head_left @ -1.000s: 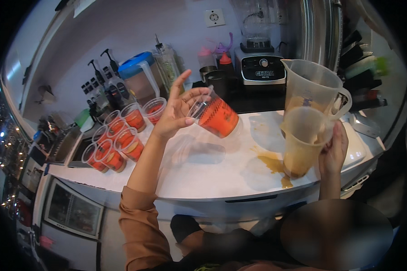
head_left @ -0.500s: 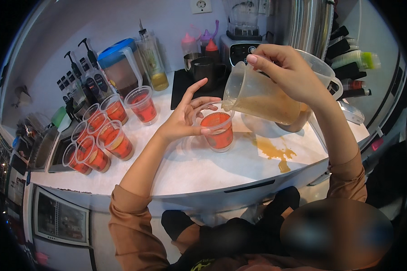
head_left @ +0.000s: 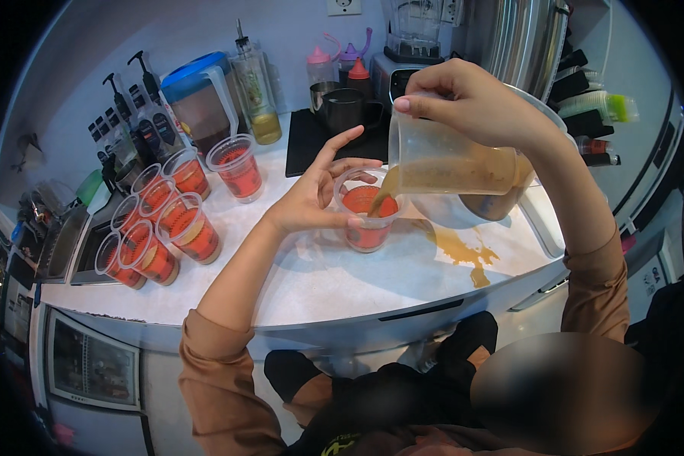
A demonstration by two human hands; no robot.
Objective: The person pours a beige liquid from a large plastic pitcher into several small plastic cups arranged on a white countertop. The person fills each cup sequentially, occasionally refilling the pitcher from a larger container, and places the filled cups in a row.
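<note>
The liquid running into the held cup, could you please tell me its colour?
The liquid is a murky brown, seen best in the head view.

Right hand (head_left: pixel 471 102) partly hides tilted pitcher (head_left: pixel 457 171); blender (head_left: pixel 412 50), wall socket (head_left: pixel 344 6) cut off above.

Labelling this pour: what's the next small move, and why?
Probably hold the tilt of the translucent plastic jug steady in the right hand: brown liquid is streaming inside the rim of the red-printed clear plastic cup, the left hand grips that cup, and a yellow-brown puddle on the white counter makes caution sensible.
</note>
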